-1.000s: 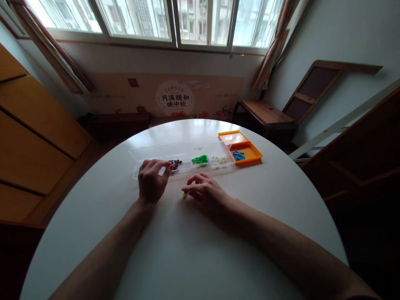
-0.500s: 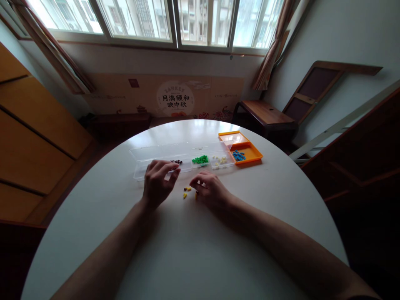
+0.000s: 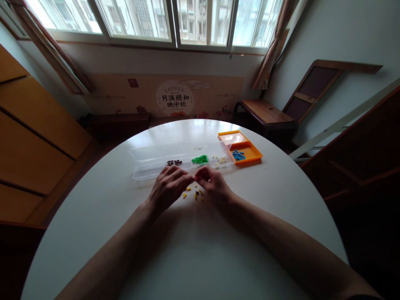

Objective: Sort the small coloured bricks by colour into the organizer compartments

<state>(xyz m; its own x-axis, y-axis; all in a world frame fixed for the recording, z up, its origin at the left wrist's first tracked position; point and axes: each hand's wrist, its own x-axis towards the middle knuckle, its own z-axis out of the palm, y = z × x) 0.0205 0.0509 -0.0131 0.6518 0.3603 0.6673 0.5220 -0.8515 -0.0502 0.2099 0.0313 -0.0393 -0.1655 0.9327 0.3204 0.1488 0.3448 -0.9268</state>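
My left hand (image 3: 168, 187) and my right hand (image 3: 212, 183) meet fingertip to fingertip over the round white table (image 3: 187, 250), just in front of a long clear compartment box (image 3: 146, 164). Both pinch at something tiny between them that I cannot make out. Several small yellow and dark pieces (image 3: 192, 193) lie loose on the table right under the fingers. The box holds dark pieces (image 3: 174, 162), green pieces (image 3: 200, 159) and pale pieces (image 3: 218, 160) in separate compartments.
An orange tray (image 3: 250, 156) with blue pieces (image 3: 238, 155) stands at the right end of the box. Beyond the table are a wooden bench, a window wall and wooden cabinets on the left.
My left hand left the box and moved right; my right hand moved up to meet it. More loose yellow and dark pieces now show on the table beneath them.
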